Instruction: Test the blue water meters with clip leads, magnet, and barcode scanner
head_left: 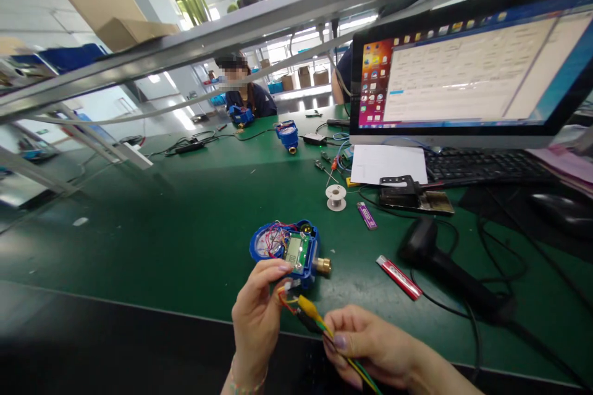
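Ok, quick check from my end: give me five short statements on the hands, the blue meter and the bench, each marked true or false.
1. The left hand touches the blue meter. True.
2. The right hand holds a screwdriver. False: it holds a yellow-green wire bundle.
3. The meter's cover is on. False: its circuit board and wires are exposed.
4. A solder spool sits beyond the meter. True.
5. The monitor is switched off. False: it shows a desktop with windows.

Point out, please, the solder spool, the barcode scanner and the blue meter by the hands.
solder spool (336,197), head view, on its top flange.
barcode scanner (422,239), head view, on its black head.
blue meter (296,250), head view, on its green circuit board.
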{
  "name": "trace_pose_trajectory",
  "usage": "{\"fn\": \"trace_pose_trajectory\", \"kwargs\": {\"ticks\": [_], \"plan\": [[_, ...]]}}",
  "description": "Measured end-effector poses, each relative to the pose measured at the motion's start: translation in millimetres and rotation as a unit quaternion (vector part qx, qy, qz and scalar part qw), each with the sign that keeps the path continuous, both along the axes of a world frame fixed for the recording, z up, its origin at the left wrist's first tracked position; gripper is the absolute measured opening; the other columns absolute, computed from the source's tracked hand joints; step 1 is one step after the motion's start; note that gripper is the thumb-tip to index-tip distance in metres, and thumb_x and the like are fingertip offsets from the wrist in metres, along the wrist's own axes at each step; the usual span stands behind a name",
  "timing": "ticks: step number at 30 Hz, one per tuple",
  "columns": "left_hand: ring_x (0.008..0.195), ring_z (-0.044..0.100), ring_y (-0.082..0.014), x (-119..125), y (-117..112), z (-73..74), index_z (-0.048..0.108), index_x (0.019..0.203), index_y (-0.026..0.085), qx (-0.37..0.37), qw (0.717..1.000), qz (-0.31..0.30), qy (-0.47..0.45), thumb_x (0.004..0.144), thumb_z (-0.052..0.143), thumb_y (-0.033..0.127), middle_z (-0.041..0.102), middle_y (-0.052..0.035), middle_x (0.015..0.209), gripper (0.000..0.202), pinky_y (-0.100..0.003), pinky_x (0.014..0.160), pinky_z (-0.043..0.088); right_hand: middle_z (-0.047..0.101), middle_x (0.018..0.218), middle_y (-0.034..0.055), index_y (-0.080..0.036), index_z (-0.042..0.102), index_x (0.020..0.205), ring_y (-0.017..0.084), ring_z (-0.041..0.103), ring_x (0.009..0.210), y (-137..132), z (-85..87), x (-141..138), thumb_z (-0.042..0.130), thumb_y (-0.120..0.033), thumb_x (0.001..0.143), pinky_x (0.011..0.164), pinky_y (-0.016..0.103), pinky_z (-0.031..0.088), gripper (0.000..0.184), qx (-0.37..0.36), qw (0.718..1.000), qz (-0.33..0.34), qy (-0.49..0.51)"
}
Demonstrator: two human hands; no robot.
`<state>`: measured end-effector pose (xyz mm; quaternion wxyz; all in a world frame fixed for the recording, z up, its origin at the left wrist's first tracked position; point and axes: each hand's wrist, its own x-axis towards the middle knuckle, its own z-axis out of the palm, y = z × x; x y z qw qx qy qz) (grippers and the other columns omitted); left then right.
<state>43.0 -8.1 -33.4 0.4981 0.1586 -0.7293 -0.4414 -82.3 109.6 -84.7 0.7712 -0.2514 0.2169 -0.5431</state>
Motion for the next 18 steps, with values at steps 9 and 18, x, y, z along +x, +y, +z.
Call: {"fn": "trace_pose_trajectory", "kwargs": {"ticks": [9, 18], "plan": [[0.071, 0.058, -0.0061, 21, 9, 3.2, 0.062, 0.089, 0.021, 0.157, 0.971, 0.181, 0.024, 0.083, 0.054, 0.029, 0.062, 0.0036, 0.075, 0.012, -0.014, 0.071, 0.05, 0.047, 0.06, -0.0025, -0.016, 0.048, 0.07, 0.006, 0.045, 0.056, 6, 25.2, -3, 0.046, -0.027, 0.085, 0.052, 0.018, 0.037, 0.019, -0.083, 0.732, -0.381, 0.558], [0.075, 0.052, -0.0103, 37, 12, 27.5, 0.059, 0.108, 0.012, -0.336, 0.895, 0.209, -0.207, 0.074, 0.065, 0.013, 0.059, -0.0012, 0.078, 0.035, -0.025, 0.072, 0.041, 0.061, 0.057, 0.0019, -0.013, 0.055, 0.088, 0.012, 0.056, 0.051, 33, 43.5, 12, 0.048, -0.007, 0.079, 0.047, 0.024, 0.044, 0.013, -0.31, 0.351, -0.472, 0.747]]}}
